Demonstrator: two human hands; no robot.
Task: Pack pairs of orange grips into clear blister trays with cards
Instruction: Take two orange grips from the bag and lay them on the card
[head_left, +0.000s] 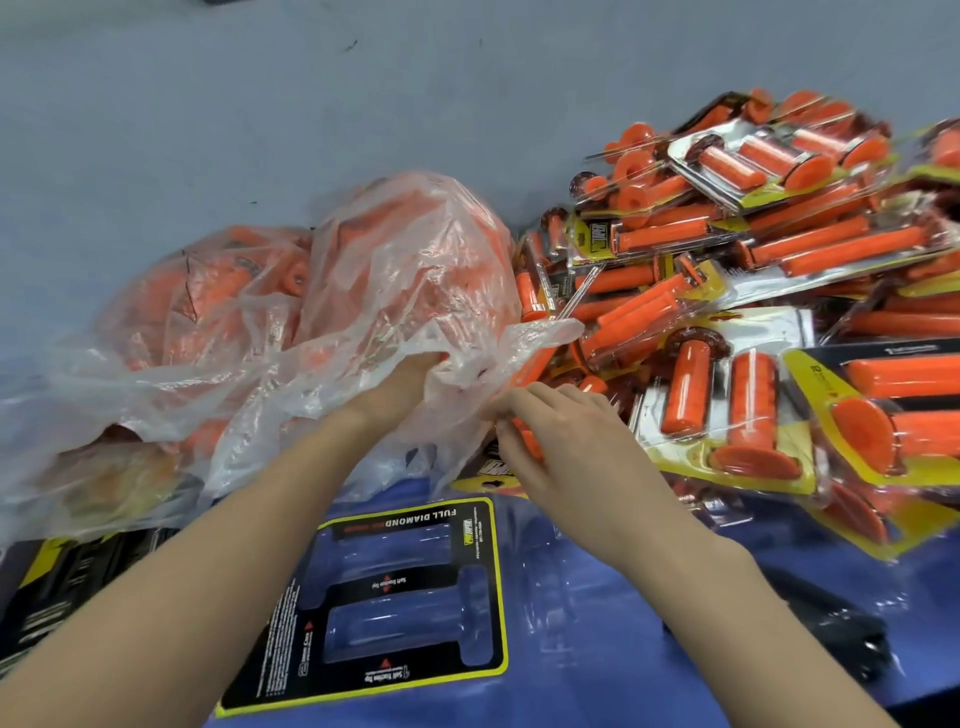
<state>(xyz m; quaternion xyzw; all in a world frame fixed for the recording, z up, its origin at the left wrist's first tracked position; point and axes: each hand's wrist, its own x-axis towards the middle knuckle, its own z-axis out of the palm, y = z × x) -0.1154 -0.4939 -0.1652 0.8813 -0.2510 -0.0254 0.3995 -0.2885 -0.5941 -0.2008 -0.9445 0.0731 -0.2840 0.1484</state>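
Your left hand (413, 376) reaches into the mouth of the plastic bag (405, 260); the film hides its fingers, so I cannot tell its hold. Your right hand (563, 441), just right of the bag, pinches an orange grip (531, 446). The blister tray (410, 623) on its card (291, 654) lies before the bag, and the packed trays (753, 322) pile up to its right.

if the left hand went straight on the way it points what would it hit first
The bag: the left hand is at its folds. Just past the plastic, probably the loose grips inside, though depth is hard to judge.
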